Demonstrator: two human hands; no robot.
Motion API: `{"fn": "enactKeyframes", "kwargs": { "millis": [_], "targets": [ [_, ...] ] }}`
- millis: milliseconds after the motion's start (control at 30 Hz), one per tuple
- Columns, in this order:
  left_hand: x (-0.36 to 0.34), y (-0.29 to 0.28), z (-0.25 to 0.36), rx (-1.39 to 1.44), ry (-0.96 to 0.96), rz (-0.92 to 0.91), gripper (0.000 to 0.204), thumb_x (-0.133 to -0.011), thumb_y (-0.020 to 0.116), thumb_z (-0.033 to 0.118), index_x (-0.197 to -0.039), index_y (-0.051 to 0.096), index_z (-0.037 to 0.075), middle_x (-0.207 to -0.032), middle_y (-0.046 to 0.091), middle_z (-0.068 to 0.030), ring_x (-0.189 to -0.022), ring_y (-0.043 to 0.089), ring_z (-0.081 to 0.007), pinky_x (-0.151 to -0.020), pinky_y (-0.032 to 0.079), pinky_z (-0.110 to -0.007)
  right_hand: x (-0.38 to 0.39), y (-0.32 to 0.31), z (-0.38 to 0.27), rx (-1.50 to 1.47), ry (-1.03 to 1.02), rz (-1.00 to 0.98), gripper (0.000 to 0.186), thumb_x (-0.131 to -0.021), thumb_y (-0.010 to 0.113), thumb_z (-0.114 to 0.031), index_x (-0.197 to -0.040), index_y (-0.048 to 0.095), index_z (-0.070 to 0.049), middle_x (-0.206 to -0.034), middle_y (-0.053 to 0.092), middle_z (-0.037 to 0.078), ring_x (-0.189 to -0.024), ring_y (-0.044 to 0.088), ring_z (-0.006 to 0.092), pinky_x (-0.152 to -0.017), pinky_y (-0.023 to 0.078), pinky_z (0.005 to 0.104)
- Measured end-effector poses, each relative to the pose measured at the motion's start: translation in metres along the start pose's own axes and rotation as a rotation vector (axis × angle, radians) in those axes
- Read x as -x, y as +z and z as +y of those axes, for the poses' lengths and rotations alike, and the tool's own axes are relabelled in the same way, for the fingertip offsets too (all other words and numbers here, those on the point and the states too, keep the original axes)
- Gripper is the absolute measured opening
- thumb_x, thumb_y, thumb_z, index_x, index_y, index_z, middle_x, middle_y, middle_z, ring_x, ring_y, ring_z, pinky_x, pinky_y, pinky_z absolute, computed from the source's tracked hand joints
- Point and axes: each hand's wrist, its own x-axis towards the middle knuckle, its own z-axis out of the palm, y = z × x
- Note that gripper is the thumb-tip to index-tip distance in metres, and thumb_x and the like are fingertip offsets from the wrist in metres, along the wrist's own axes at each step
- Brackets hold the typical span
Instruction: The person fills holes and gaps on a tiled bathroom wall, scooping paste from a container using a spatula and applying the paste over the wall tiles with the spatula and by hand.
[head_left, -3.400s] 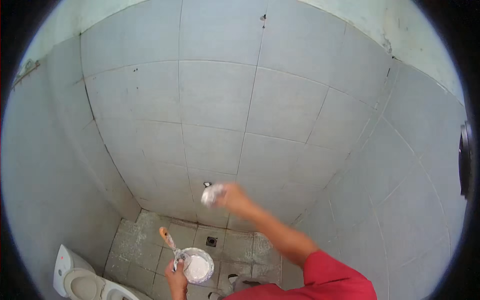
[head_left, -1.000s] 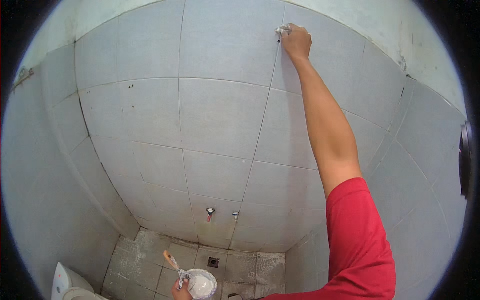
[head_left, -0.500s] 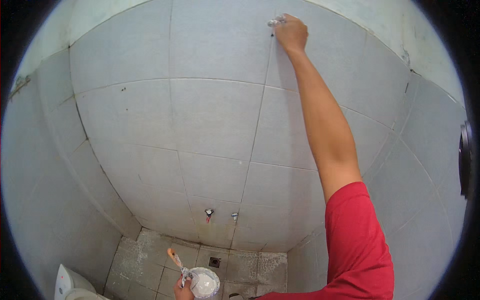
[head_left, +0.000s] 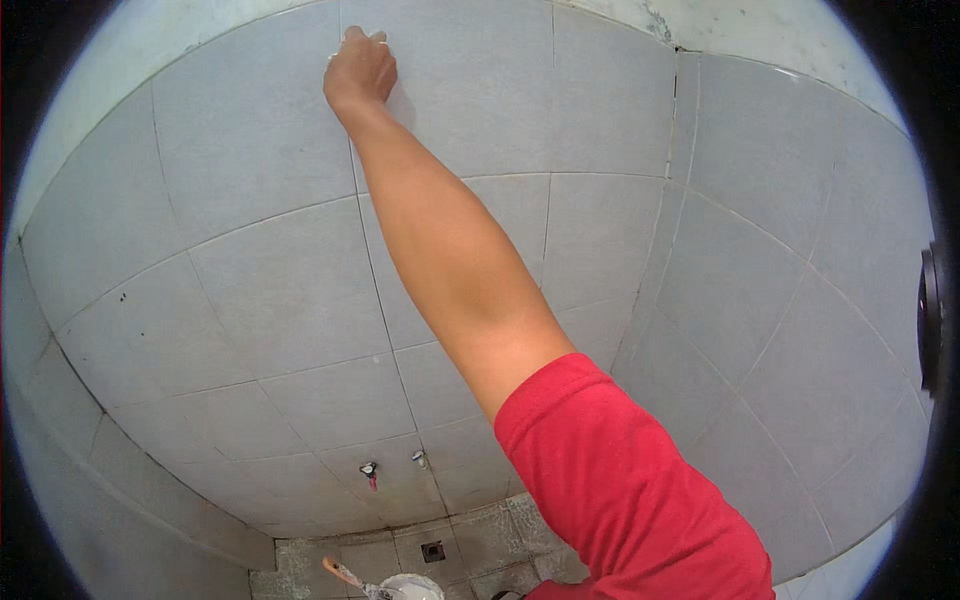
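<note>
Grey wall tiles fill my view. I see the right hand curled over a white wad, mostly hidden, against the wall at a vertical joint near the top. The left hand is out of frame, so I cannot tell its grip. I'd judge that firm, even pressure along the joint works best. Below, an orange-handled scraper lies beside a white tub.
</note>
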Motion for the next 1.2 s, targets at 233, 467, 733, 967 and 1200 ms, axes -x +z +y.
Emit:
{"fn": "enactKeyframes", "kwargs": {
  "millis": [233, 467, 733, 967, 1200],
  "targets": [
    [-0.011, -0.005, -0.011, 0.285, 0.024, -0.143, 0.057, -0.082, 0.067, 0.06, -0.109, 0.067, 0.01, -0.064, 0.057, -0.0012, -0.045, 0.04, -0.011, -0.04, 0.027, -0.03, -0.001, -0.002, -0.003, -0.116, 0.066, -0.018, 0.009, -0.083, 0.061, -0.002, -0.09, 0.066, 0.0, -0.102, 0.062, 0.021, -0.094, 0.063, 0.0357, -0.078, 0.053, 0.0436],
    [-0.008, -0.003, -0.034, 0.458, 0.106, -0.114, 0.058, -0.085, 0.068, 0.051, -0.125, 0.06, 0.011, -0.093, 0.067, -0.0045, -0.073, 0.059, -0.0175, -0.057, 0.044, -0.033, -0.001, -0.002, 0.002, -0.122, 0.065, 0.02, 0.011, -0.084, 0.06, -0.001, -0.091, 0.067, 0.002, -0.1, 0.063, 0.023, -0.094, 0.064, 0.036, -0.077, 0.053, 0.043],
    [0.037, -0.014, 0.007, 0.443, 0.045, -0.184, 0.055, -0.088, 0.067, 0.042, -0.129, 0.057, 0.007, -0.105, 0.067, -0.0098, -0.09, 0.063, -0.0235, -0.07, 0.051, -0.036, -0.01, 0.014, 0.004, -0.185, 0.127, 0.035, 0.015, -0.083, 0.06, -0.002, -0.096, 0.065, 0.002, -0.103, 0.062, 0.024, -0.093, 0.064, 0.0368, -0.08, 0.053, 0.044],
    [0.024, 0.004, -0.024, 0.521, 0.043, -0.149, 0.057, -0.088, 0.067, 0.04, -0.128, 0.056, 0.0, -0.108, 0.066, -0.0152, -0.094, 0.064, -0.0263, -0.075, 0.052, -0.037, -0.025, 0.016, 0.039, -0.084, -0.15, 0.033, 0.012, -0.076, 0.063, -0.009, -0.086, 0.066, -0.002, -0.083, 0.068, 0.02, -0.085, 0.066, 0.038, -0.076, 0.053, 0.0448],
    [0.002, 0.012, -0.061, 0.282, 0.088, 0.097, 0.049, -0.089, 0.066, 0.035, -0.118, 0.063, -0.004, -0.104, 0.067, -0.0141, -0.09, 0.063, -0.0229, -0.074, 0.051, -0.036, -0.008, -0.005, 0.027, -0.216, -0.015, -0.025, 0.011, -0.076, 0.067, -0.01, -0.085, 0.073, -0.007, -0.087, 0.071, 0.016, -0.084, 0.067, 0.0347, -0.078, 0.052, 0.0425]
  ]
}}
